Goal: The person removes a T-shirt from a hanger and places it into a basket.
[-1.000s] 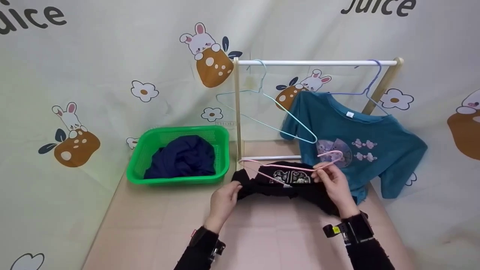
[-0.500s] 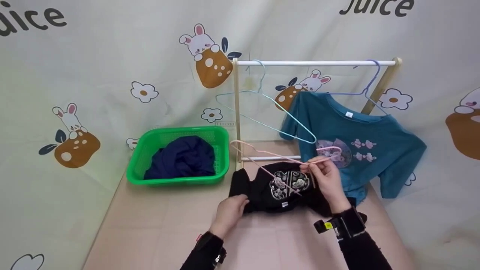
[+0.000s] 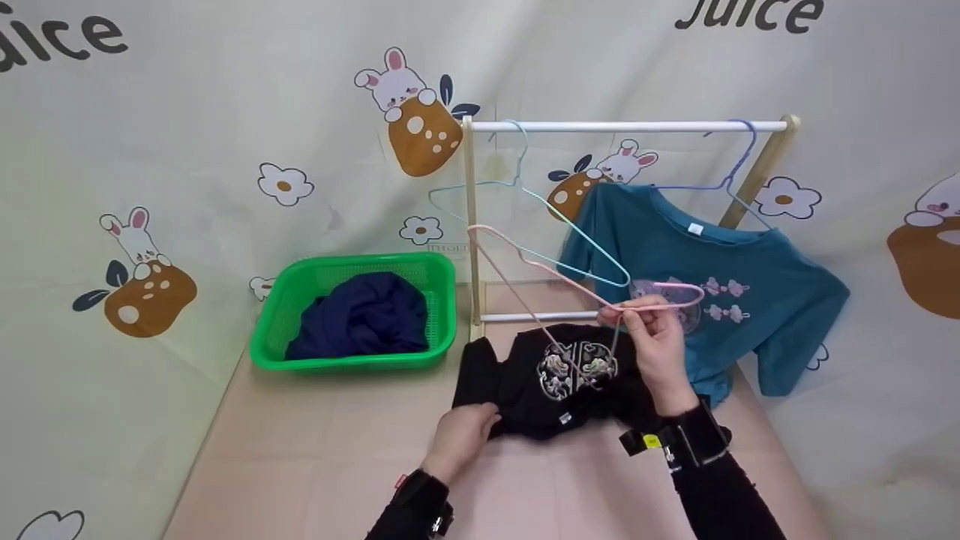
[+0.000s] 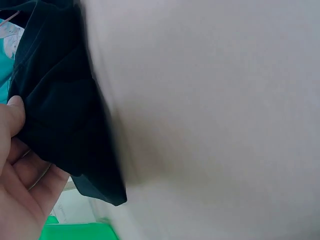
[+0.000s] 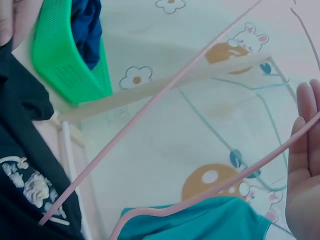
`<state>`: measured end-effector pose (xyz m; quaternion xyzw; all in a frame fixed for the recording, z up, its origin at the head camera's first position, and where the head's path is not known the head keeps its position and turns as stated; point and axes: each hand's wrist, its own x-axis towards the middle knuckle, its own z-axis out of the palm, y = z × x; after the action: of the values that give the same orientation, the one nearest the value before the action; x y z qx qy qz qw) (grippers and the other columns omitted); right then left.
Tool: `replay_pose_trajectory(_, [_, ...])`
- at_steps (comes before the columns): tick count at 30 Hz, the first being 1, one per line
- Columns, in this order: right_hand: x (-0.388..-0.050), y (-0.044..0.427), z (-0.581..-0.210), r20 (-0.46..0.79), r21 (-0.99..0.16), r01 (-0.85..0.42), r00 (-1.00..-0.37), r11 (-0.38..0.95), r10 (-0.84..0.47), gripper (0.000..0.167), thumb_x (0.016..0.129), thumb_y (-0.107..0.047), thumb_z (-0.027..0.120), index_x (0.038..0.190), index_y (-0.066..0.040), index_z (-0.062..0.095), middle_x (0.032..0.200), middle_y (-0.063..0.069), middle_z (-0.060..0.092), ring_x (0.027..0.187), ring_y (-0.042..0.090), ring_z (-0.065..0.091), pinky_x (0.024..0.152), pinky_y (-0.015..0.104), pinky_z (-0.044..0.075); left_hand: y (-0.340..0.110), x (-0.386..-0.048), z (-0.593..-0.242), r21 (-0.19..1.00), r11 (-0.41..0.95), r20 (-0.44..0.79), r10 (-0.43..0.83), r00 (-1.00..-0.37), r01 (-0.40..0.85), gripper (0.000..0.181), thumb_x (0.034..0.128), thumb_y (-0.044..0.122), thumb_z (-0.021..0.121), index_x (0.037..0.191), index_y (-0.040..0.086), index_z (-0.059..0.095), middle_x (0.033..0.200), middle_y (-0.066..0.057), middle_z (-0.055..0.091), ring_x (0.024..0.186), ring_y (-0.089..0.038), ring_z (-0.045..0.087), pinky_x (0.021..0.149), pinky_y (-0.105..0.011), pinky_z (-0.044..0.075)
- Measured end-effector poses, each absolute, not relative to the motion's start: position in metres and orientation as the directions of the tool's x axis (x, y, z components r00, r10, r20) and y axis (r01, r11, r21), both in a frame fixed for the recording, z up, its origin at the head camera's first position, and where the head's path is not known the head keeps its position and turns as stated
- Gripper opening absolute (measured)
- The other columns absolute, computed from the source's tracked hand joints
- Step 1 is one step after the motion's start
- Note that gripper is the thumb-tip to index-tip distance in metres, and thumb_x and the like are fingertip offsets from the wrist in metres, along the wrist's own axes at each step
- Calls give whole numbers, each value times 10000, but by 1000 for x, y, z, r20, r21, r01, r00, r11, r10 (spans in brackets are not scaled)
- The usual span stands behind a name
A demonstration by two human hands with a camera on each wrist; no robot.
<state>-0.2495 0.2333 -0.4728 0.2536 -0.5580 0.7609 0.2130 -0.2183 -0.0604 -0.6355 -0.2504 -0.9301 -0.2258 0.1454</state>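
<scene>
My right hand [image 3: 656,341] pinches a pink clothes hanger [image 3: 555,271] near the base of its hook. One shoulder of the hanger points up and to the left. Its lower end meets the black shirt [image 3: 517,375] by the pale embroidered print [image 5: 35,187]; whether it goes inside the cloth I cannot tell. That shirt lies on the table, its white label [image 3: 565,418] towards me. My left hand [image 3: 463,435] grips the shirt's edge at the left; in the left wrist view the thumb lies on the black cloth [image 4: 60,100].
Behind stands a rack with a white rail [image 3: 622,127]. A light blue hanger [image 3: 577,225] hangs there, as does a teal shirt [image 3: 780,300] on a purple hanger [image 3: 739,169]. Left of it, a green basket [image 3: 259,352] holds dark blue cloth [image 3: 367,315].
The pink hanger's left shoulder has risen and tilted steeply away from the black shirt. The shirt's collar has come towards me, showing more print. My left hand has moved slightly right and nearer.
</scene>
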Motion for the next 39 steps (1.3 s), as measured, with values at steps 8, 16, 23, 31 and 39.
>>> replay_pose_trajectory(8, [-250,249,-436,731,-576,-756,-647,-311,217,98,991,111,460,1041,181,508,929,253,672,876,280,697,841,367,561,-74,-215,-639,357,792,369,368,-854,496,95,933,170,681,849,132,659,763,-6,697,696,-235,683,610,-387,529])
replay_pose_trajectory(16, [-253,276,-408,727,-528,-813,-581,-244,365,83,973,119,493,1027,178,516,873,266,653,787,293,674,770,346,566,-86,-216,-636,409,787,374,317,-872,462,78,947,163,664,889,112,677,806,-32,714,720,-257,691,632,-400,537])
replay_pose_trajectory(23, [-269,298,-405,681,-603,-786,-595,-134,426,100,974,63,537,1046,130,556,885,246,656,800,282,671,779,316,558,-102,-216,-631,447,781,412,253,-875,436,72,938,125,675,942,59,703,863,-67,733,762,-268,708,672,-413,556])
replay_pose_trajectory(31, [-301,303,-403,611,-741,-671,-697,-40,376,147,985,-43,573,1087,62,572,934,196,663,839,233,679,831,274,544,-110,-220,-632,487,772,419,203,-885,408,59,932,90,671,944,56,718,871,-73,734,774,-278,709,672,-426,555])
replay_pose_trajectory(39, [-339,284,-370,475,-868,-396,-838,299,269,136,1037,-158,510,1120,-66,566,990,85,671,873,153,661,855,231,518,-103,-216,-633,487,779,361,232,-903,395,46,931,93,672,955,65,699,875,-72,724,783,-279,700,692,-428,550])
